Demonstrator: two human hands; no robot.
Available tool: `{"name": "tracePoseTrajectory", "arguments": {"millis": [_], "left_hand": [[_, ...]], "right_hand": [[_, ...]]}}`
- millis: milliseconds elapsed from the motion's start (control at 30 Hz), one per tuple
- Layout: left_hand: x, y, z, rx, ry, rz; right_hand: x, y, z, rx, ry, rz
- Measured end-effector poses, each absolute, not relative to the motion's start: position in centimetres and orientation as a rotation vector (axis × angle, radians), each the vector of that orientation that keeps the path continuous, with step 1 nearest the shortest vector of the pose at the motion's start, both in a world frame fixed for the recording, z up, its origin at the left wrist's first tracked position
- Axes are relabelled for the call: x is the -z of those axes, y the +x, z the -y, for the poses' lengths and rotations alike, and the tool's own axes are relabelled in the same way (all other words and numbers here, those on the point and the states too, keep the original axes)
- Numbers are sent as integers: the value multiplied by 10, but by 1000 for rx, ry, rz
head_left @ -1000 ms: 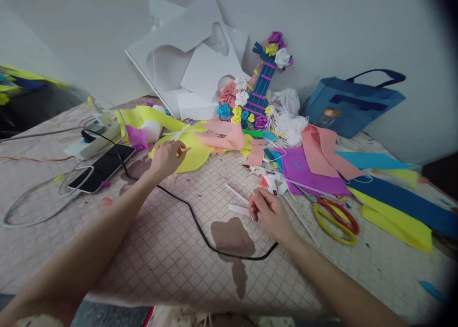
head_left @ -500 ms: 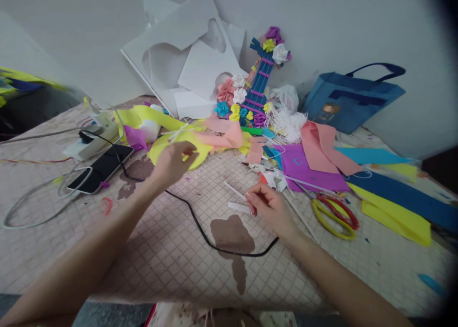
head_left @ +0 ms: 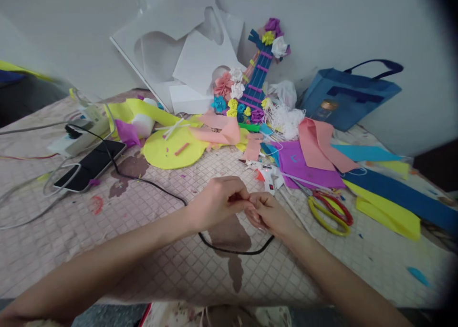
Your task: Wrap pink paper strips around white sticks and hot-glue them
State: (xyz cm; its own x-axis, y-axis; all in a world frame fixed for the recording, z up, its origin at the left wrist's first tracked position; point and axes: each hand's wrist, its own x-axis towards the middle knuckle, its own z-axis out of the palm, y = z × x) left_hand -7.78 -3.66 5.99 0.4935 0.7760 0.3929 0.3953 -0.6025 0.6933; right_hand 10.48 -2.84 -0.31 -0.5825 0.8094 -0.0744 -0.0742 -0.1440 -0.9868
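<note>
My left hand (head_left: 220, 199) and my right hand (head_left: 270, 213) meet fingertip to fingertip, low over the middle of the table. Both are closed in a pinch. The thin white stick seen in my right fingers half a second ago is now hidden by the hands, as is a white strip beside it. What my left fingers pinch, I cannot make out. A black cable (head_left: 229, 251) runs beneath the hands. Just beyond them lie a white glue gun (head_left: 269, 175) and a round yellow paper piece (head_left: 171, 150) with a small coral-pink roll (head_left: 182, 149) on it.
Red-and-yellow-handled scissors (head_left: 329, 215) lie right, by purple paper (head_left: 304, 162) and coloured strips. A flower-covered paper guitar (head_left: 255, 84) leans at the back beside white cut-out boards (head_left: 193, 55). A blue bag (head_left: 352, 98) stands back right. A phone (head_left: 91, 167) and power strip (head_left: 80, 138) are left.
My left hand has come from the yellow paper toward me and right, joining my right hand. The white stick and strip have gone from sight. The view has shifted slightly.
</note>
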Motion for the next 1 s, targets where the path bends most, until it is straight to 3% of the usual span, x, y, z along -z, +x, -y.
{"name": "tracePoseTrajectory", "arguments": {"millis": [200,400,833,1000], "left_hand": [[-50,-83,38,-921,2420,-735],[-40,-78,42,-934,2451,-881],[-39,-90,24,-1052,2200,-1254],[-34,-91,20,-1100,2097,-1185]], "right_hand": [[5,100,34,-2029,-592,1412],[7,93,37,-1998,-626,1378],[-4,91,37,-2263,-511,1217],[-2,92,35,-2266,-509,1202]]}}
